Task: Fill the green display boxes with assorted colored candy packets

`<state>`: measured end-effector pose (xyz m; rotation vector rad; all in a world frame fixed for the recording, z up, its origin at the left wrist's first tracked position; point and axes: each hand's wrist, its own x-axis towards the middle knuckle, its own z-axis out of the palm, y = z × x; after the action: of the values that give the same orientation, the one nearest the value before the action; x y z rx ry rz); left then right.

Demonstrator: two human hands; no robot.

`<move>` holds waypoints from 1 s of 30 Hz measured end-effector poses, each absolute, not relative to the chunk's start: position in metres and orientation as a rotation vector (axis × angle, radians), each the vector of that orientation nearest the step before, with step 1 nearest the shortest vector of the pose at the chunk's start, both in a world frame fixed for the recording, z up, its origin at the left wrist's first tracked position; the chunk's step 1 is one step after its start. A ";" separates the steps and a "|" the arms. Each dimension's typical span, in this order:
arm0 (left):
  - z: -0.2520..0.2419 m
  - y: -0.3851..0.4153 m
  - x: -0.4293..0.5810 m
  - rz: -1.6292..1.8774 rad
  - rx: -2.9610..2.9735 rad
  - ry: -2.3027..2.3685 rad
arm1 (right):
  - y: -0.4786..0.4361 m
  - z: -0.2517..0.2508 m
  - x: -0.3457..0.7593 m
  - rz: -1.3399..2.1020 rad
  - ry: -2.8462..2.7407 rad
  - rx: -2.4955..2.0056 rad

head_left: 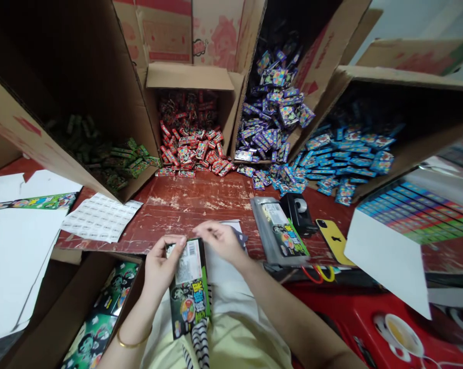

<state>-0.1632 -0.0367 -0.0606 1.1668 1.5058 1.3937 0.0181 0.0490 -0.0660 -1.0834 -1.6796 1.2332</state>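
My left hand (pixel 164 264) is closed round the upper left of a black and green printed box (pixel 187 302), its thumb lying on the front. A white label with a barcode (pixel 188 261) covers the box's upper part. The box is held above my lap, at the table's front edge. My right hand (pixel 219 241) is at the box's top right corner, fingers drawn together in a pinch and slightly blurred. What those fingers hold, if anything, I cannot make out. A similar box (pixel 287 233) lies on grey plastic to the right, beside a black tape dispenser (pixel 298 212).
Open cartons hold small green packs (pixel 127 159), red packs (pixel 196 146), purple packs (pixel 267 130) and blue packs (pixel 342 159). A sticker sheet (pixel 102 218) and white sheets (pixel 19 256) lie left. A yellow phone (pixel 333 241) is right; a cup (pixel 402 335) stands on a red surface.
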 end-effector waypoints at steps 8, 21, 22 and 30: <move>-0.095 0.015 -0.142 1.188 1.179 1.339 | 0.108 -0.090 0.055 1.038 -1.830 -1.447; -0.103 0.021 -0.132 1.083 1.127 1.416 | 0.124 -0.091 0.032 1.206 -1.778 -1.231; -0.104 0.021 -0.132 1.088 1.128 1.420 | 0.122 -0.093 0.030 1.234 -1.783 -1.207; -0.102 0.021 -0.131 1.107 1.126 1.448 | 0.111 -0.096 0.024 1.435 -1.838 -1.058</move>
<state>-0.1312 0.0207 -0.1021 1.1258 1.4482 1.1071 0.0245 0.1112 -0.0956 -1.0583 -1.8376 1.4349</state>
